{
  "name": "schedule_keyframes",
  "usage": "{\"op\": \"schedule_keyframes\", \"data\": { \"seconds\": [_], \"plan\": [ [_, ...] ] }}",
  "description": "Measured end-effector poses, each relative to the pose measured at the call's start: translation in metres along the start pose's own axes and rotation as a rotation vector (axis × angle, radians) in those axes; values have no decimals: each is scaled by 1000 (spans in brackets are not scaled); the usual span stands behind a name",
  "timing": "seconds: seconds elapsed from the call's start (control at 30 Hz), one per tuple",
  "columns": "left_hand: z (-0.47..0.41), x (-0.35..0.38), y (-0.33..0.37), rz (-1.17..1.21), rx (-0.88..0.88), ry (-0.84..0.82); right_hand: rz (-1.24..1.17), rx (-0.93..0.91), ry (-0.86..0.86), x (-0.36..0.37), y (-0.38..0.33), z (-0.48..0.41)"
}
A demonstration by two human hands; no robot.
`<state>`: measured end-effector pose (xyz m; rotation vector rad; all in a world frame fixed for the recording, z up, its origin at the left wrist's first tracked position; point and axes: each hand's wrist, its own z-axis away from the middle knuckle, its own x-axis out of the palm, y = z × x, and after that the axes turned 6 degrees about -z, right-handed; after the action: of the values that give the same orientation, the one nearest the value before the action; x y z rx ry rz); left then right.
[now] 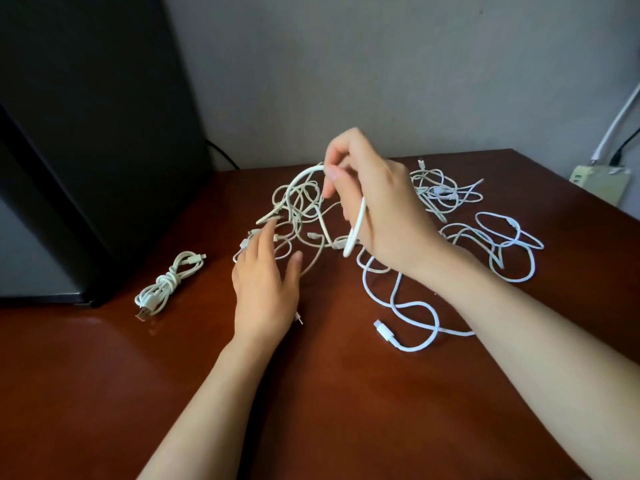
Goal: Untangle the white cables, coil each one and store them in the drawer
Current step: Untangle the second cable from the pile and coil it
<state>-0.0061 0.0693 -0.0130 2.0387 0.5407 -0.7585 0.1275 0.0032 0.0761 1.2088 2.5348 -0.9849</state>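
Tangle of white cables [298, 216] lies just beyond the left hand [263, 289], whose straight fingers spread over its near edge. Above it, the right hand [377, 209] pinches a thick white cable [356, 230], loop raised. Left of the left hand, a coiled cable [166, 282] rests on the table [104, 375].

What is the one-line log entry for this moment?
phase: untangling | right hand: holds thick white cable raised over tangle | left hand: open at tangle | coiled cable: on table, left
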Motion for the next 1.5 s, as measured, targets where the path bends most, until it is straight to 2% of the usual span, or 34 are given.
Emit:
{"op": "schedule_keyframes", "data": {
  "seconds": [0.1, 0.27, 0.43, 0.6, 0.7, 0.87, 0.93, 1.07, 1.2, 1.3, 1.4, 1.5],
  "plan": [
    [1, -1, 1, 43, 8, 53, -28, -115, -37, -8, -15, 9],
    [3, -2, 2, 145, 152, 156, 56, -249, -104, -12, -14, 24],
    [3, -3, 5, 153, 190, 238, 80, -197, -71, -12, 12, 42],
    [4, -9, 12, 261, 88, 316, 184, -171, -122, -6, 26, 53],
    [8, -12, 19, 334, 158, 290, 222, -164, -164, 1, 27, 59],
    [12, -17, 28, 410, 282, 244, 257, -90, -70, 7, 22, 63],
    [14, -19, 30, 423, 313, 212, 269, -44, -82, 7, 23, 63],
    [15, -21, 33, 556, 279, 96, 338, -32, -96, 8, 26, 66],
    [17, -28, 38, 727, 267, -22, 427, -59, -7, 3, 26, 65],
    [18, -30, 38, 821, 267, -86, 379, -63, 51, -2, 27, 62],
    [15, -26, 34, 685, 295, -84, 191, 33, 115, -5, 28, 59],
    [15, -19, 30, 533, 338, -93, 53, 75, 93, -8, 26, 56]
  ]
}}
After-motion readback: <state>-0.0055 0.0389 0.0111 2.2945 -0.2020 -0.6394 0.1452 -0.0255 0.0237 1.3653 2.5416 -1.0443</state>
